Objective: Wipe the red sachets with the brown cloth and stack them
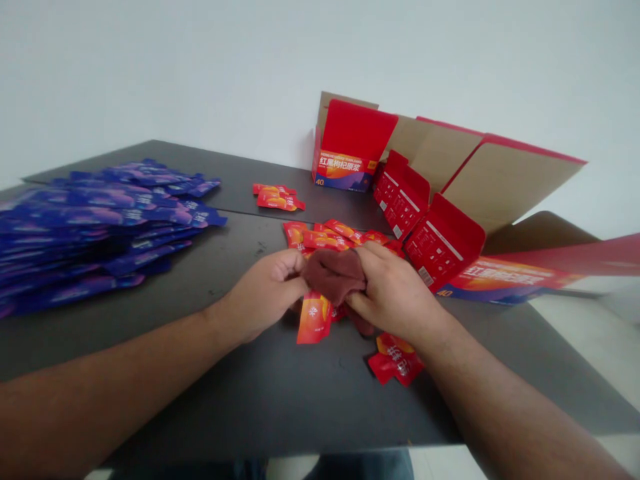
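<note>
The dark grey tabletop (225, 393) carries blue foil sachets (95, 230), red foil sachets (314, 319) and an open red cardboard carton (445, 243). The left hand (265, 297) and right hand (395, 293) grip, clenched, a crumpled brown cloth (334, 275), directly above the red sachets.

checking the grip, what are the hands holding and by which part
The left hand grips a crumpled reddish-brown fabric cloth by its left side, and the right hand holds its right side.

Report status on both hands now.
Left hand, right hand holding crumpled maroon cloth. Glossy red foil sachets lying beneath and around.
</note>
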`<action>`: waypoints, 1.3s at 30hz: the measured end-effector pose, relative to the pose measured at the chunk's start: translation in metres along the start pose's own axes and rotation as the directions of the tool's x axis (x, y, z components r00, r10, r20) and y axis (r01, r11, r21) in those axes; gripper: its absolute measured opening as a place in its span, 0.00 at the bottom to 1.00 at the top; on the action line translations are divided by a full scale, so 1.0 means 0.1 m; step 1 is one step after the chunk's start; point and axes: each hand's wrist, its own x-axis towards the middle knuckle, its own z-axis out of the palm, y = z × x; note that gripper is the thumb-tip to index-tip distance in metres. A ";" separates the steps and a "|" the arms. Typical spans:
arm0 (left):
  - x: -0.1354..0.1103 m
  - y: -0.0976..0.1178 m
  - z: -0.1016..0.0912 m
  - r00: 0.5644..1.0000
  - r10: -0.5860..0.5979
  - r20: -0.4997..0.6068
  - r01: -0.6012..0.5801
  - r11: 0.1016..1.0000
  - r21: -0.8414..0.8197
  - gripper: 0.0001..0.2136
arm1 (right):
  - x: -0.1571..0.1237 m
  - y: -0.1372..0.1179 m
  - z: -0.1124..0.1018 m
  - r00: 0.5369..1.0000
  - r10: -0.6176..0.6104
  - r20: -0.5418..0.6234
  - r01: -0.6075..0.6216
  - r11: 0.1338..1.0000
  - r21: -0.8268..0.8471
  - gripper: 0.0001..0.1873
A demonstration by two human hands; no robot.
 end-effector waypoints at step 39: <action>0.00 0.01 -0.01 0.994 0.062 -0.088 -0.056 0.997 0.062 0.07 | 0.01 0.00 0.02 0.995 -0.046 0.087 0.039 0.996 0.084 0.08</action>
